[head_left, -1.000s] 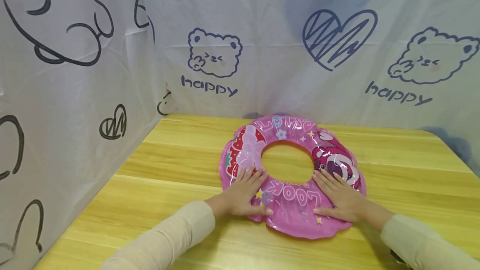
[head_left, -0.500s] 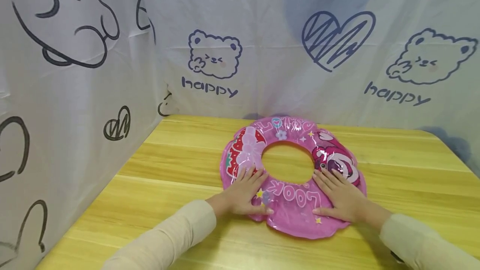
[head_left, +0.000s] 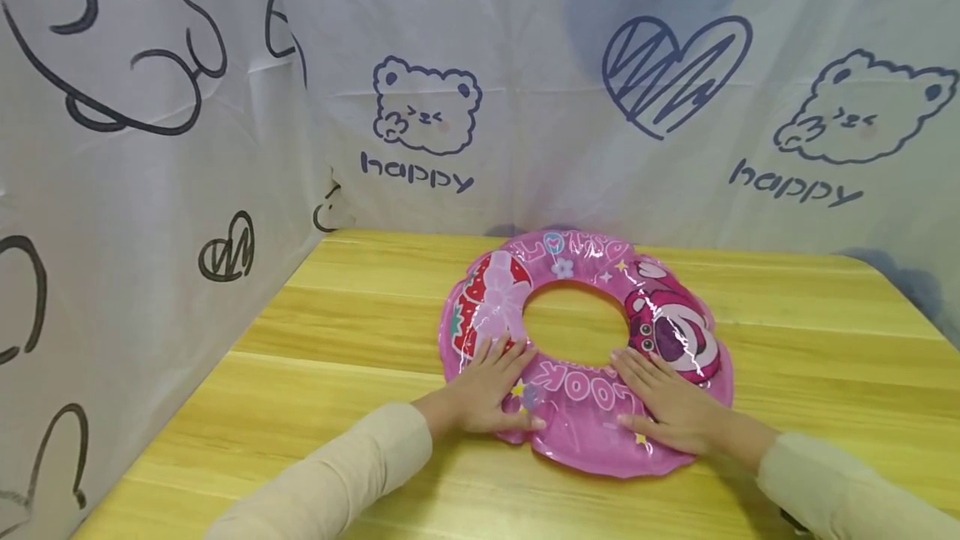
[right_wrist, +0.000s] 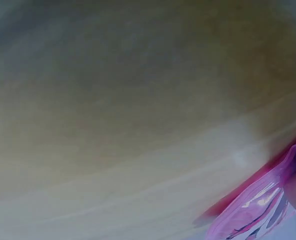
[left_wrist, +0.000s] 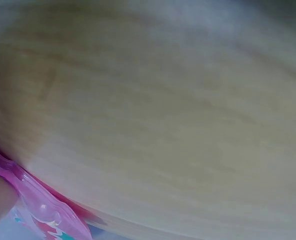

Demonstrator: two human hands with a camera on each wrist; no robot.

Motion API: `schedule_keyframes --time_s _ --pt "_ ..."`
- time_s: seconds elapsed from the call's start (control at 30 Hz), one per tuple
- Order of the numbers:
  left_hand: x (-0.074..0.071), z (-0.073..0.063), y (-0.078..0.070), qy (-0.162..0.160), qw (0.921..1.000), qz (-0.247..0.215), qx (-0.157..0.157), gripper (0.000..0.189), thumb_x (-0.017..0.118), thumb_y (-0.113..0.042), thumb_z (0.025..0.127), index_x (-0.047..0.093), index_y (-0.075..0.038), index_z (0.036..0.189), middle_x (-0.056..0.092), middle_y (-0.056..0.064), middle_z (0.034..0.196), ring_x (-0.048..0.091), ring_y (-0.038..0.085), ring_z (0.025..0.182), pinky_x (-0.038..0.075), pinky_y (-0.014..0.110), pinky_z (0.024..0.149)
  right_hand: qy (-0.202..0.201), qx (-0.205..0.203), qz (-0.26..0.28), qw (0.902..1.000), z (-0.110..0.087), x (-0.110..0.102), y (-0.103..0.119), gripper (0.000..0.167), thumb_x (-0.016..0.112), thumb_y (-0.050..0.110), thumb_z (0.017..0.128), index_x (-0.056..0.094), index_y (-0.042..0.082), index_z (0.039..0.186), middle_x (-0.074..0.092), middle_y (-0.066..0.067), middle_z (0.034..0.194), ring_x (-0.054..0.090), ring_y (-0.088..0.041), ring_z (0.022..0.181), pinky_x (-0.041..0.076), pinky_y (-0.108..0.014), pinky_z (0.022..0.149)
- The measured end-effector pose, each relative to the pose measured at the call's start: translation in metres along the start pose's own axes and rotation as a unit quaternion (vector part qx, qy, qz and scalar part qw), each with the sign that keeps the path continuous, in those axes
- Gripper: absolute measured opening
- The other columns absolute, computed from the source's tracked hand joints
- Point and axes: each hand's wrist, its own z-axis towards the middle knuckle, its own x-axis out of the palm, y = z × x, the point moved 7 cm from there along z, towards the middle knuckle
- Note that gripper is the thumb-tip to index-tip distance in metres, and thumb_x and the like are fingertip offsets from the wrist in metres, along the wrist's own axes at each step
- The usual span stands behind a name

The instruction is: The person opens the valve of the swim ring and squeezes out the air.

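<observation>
Pink bear-print swim ring (head_left: 583, 443) is on the wood-grain table (head_left: 352, 332), looks mostly inflated already imo; left hand (head_left: 487, 392) and right hand (head_left: 670, 403) rest on it, fingers extended, gripping nothing, can't tell how much pressing's left

Cloth backdrop (head_left: 540, 148): soft, even light, rather grey, with the printed lines sharp
Surface (head_left: 337, 357): warmer and brighter from where I stand, a soft shadow by the right sleeve (head_left: 840, 477)
Pink ring (head_left: 581, 432): small white glints on its glossy skin
Left wrist view: dim, washed out, blurred, lines bowed
Right wrist view: darker, out of focus; the brown upper-right patch may be shadow
</observation>
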Motion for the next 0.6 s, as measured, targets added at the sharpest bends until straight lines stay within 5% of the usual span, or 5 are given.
schedule_keyframes --time_s 0.23,0.6 --pt "0.003 0.001 0.000 -0.010 0.9998 -0.002 0.017 0.094 0.053 -0.061 0.083 0.013 -0.008 0.150 0.008 0.013 0.157 -0.003 0.032 0.145 -0.003 0.049 0.117 -0.005 -0.015 -0.005 0.9999 0.000 0.001 0.003 0.068 0.049 0.044 0.092 0.033 -0.001 0.142 0.034 -0.023 0.146 -0.001 -0.012 0.145 -0.014 -0.016 0.113" --pt "0.013 0.006 0.004 0.013 0.9999 0.009 0.001 0.097 0.049 -0.066 0.082 0.007 -0.011 0.150 0.001 0.009 0.158 -0.011 0.028 0.144 -0.010 0.048 0.116 0.030 0.019 0.007 0.9993 0.002 0.005 -0.001 0.070 0.049 0.047 0.091 0.034 0.002 0.142 0.032 -0.020 0.148 0.027 -0.038 0.138 -0.018 -0.014 0.111"
